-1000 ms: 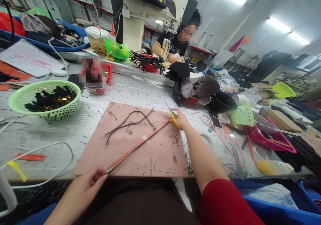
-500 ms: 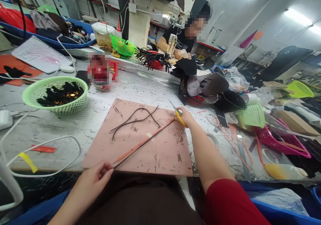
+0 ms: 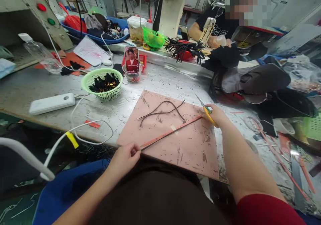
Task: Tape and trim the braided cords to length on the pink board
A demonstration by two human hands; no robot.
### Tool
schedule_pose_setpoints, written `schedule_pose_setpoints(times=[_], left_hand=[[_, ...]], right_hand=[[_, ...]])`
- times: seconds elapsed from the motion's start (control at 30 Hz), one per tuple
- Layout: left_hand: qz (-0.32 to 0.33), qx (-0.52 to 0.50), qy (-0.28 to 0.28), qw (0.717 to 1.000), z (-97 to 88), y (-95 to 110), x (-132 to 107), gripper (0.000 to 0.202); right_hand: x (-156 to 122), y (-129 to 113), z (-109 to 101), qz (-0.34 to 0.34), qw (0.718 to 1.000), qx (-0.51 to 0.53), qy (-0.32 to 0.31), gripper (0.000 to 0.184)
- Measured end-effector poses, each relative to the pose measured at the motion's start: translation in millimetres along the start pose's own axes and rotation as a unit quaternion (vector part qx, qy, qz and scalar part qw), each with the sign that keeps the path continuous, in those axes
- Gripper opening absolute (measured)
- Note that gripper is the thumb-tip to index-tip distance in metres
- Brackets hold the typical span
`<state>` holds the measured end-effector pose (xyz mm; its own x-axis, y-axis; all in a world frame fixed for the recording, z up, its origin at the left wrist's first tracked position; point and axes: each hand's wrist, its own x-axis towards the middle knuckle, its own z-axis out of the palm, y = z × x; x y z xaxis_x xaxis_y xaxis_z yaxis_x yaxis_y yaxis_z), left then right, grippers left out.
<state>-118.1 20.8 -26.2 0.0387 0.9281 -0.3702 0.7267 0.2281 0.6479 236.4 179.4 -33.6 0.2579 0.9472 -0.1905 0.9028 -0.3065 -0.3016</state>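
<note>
A pinkish cutting board (image 3: 188, 151) lies in front of me. Across it, a thin dark cord (image 3: 175, 130) runs straight beside a flat orange-pink strip (image 3: 156, 139). My left hand (image 3: 127, 155) is closed in a pinch on the near left end of the cord. Scissors (image 3: 210, 116) with yellow and green handles sit in my closed right hand (image 3: 217, 115), their blades pointing up and away. That hand is at the far right end of the cord; whether its fingers also grip the cord is hidden. Loose dark cords (image 3: 160, 113) lie crossed on the board's upper part.
A green basket (image 3: 86, 84) of black pieces and a propped phone (image 3: 131, 60) stand at the back left. A white power bank (image 3: 52, 103) and cable are on the left. Black bags (image 3: 263, 81) and pink strips lie right. A co-worker sits across the table.
The view has swung to the left, so everything sits farther right in the picture. Both hands keep their places at the two ends of the cord.
</note>
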Motion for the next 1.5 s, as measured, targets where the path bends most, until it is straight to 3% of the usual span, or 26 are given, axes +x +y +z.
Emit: schedule_pose_setpoints(times=[0.6, 0.7, 0.9, 1.0, 1.1, 1.33, 1.43, 1.5], left_hand=[[-0.002, 0.034, 0.012, 0.999, 2.9, 8.6, 5.6, 0.013], [0.003, -0.022, 0.019, 1.000, 0.2, 8.6, 6.4, 0.015], [-0.036, -0.223, -0.004, 0.974, -3.2, 15.5, 11.8, 0.027], [-0.059, -0.313, -0.020, 0.948, -0.5, 29.0, 17.2, 0.030], [-0.041, -0.365, -0.026, 0.930, 2.1, 50.0, 23.9, 0.029], [0.020, -0.430, -0.082, 0.899, 10.6, 107.0, 27.3, 0.029], [0.023, -0.474, -0.082, 0.877, 21.1, 123.7, 22.4, 0.026], [0.017, -0.495, -0.080, 0.865, 29.8, 128.7, 20.4, 0.025]], right_hand=[[-5.4, -3.6, -0.5, 0.023, 1.000, 0.013, -0.007, 0.049], [-12.1, 2.8, -2.4, 0.034, 0.999, 0.017, 0.021, 0.052], [-49.9, 33.2, -9.2, 0.152, 0.984, -0.063, 0.068, 0.053], [-75.6, 45.8, -2.9, 0.154, 0.985, -0.060, 0.056, 0.050], [-96.3, 60.0, 2.9, 0.122, 0.990, -0.035, 0.060, 0.039], [-111.2, 111.1, -9.3, 0.128, 0.980, 0.047, 0.146, 0.017], [-114.9, 111.3, -10.2, 0.107, 0.970, 0.120, 0.182, 0.004], [-122.3, 95.7, -5.7, 0.081, 0.958, 0.184, 0.205, 0.010]])
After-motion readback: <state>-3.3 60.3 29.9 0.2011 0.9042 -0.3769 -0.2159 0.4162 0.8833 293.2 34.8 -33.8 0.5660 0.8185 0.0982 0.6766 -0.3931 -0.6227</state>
